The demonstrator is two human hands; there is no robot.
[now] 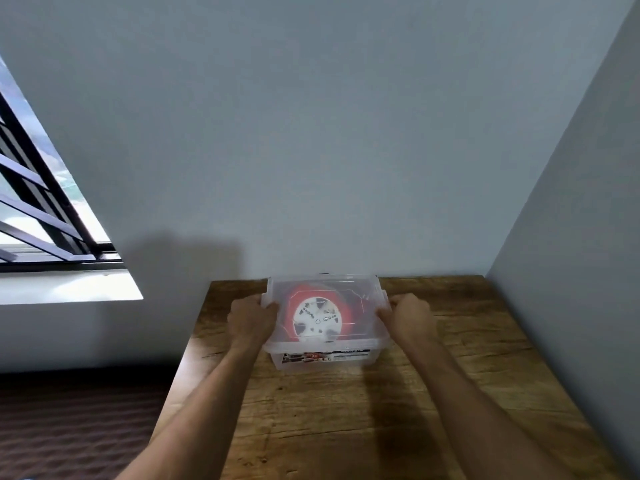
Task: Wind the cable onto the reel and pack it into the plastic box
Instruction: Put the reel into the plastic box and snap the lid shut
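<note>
A clear plastic box [325, 360] with its lid on stands on the wooden table [346, 420], near the back wall. Through the lid I see the reel [317, 318]: a white round hub with orange-red cable wound around it. My left hand [251, 320] grips the box's left side at the rim, fingers curled on the lid edge. My right hand [408, 315] grips the right side the same way. A printed label shows on the box's front wall.
The table sits in a corner, with a grey wall [311, 150] behind and another wall [571, 271] close on the right. A barred window [41, 202] and its white sill lie to the left. Dark floor lies left of the table.
</note>
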